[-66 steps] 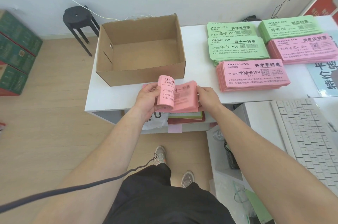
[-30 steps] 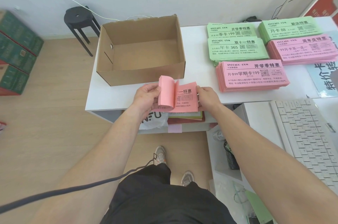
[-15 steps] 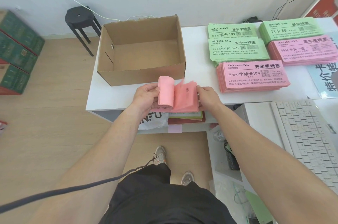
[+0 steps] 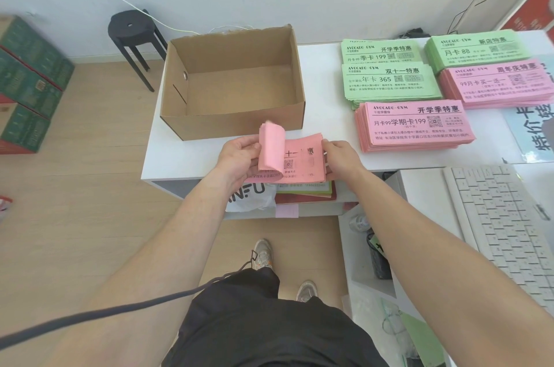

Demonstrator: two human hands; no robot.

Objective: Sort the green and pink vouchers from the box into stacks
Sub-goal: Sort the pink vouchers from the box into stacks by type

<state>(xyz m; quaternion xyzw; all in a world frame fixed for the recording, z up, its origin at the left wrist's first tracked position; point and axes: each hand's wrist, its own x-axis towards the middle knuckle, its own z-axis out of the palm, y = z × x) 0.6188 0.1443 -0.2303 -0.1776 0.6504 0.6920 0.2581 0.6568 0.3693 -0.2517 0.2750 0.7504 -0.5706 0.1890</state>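
Observation:
A wad of pink vouchers hangs over the white table's front edge, held at both ends. My left hand grips its left end and bends a thick share of the sheets up and over into a curl. My right hand pinches the right end. Behind them stands the brown cardboard box, with nothing visible inside. On the right of the table lie sorted stacks: green ones at the back, a pink one nearer me and another pink one further right.
The white table has a shelf below with a plastic bag and more papers. A white keyboard lies on a lower desk at right. A black stool and green cartons stand on the wooden floor at left.
My left thumb has kept flicking through the pink wad, and the curled part has grown. Both hands stay in the same place at the table's edge.

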